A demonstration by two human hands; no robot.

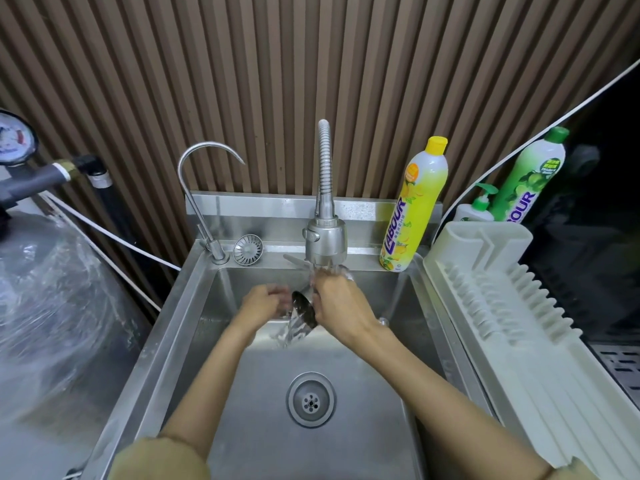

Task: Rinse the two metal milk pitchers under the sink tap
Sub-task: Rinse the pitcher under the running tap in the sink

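**Pitcher held under running tap, both hands on it**

Head view: steel sink (194, 341), drain (310, 399) at middle of the basin floor. Flexible-neck tap (325, 242) runs water onto a metal milk pitcher (304, 311) held tilted, mouth facing the camera and down-left, water spilling out of it. Left hand (263, 304) grips the pitcher's left side, fingers curled against it. Right hand (337, 301) sits on the upper right, fingers wrapped over the pitcher directly under the spray. Only one pitcher is visible. Curved filter tap (204, 188) and a loose strainer (247, 249) on the back ledge. Yellow detergent bottle (414, 209) at right rear corner. White drying rack (512, 306) right of sink.
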